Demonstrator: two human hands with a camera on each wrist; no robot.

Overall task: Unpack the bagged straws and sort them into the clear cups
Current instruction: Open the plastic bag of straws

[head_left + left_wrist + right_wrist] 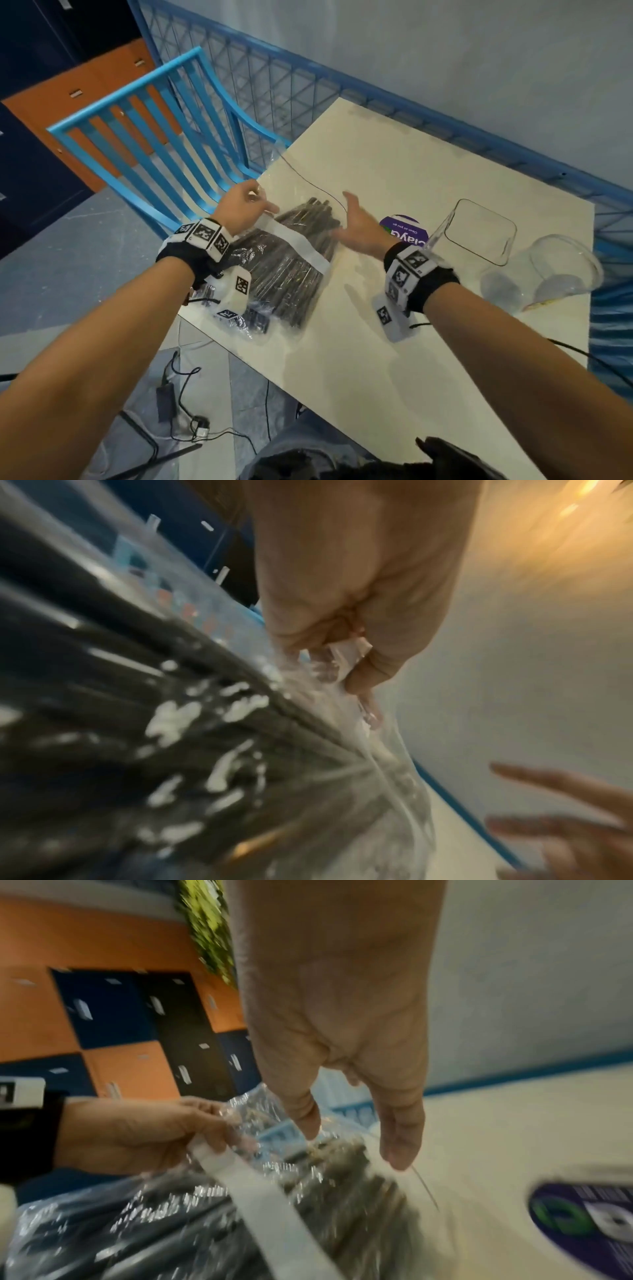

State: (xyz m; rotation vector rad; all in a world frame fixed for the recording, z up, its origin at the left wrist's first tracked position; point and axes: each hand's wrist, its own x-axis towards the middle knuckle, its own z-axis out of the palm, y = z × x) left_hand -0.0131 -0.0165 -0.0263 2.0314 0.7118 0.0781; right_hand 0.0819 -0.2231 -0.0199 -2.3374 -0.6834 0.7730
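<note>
A clear plastic bag [291, 270] full of black straws [308, 222] lies on the cream table's [394, 342] left side, a white strip across it. My left hand [245, 209] pinches the bag's upper left edge; the left wrist view shows the plastic [346, 653] caught in its curled fingers. My right hand [359, 222] hovers open just right of the straw ends, fingers straight, holding nothing; the right wrist view shows its fingertips [397, 1150] above the bag's mouth [342, 1156]. Two clear cups, one square [479, 233] and one round [555, 270], lie tipped at the right.
A purple round label or lid [404, 229] lies between the bag and the cups. A blue slatted chair [164, 137] stands at the table's left. A blue mesh fence [342, 85] runs behind. Cables [185, 404] lie on the floor below.
</note>
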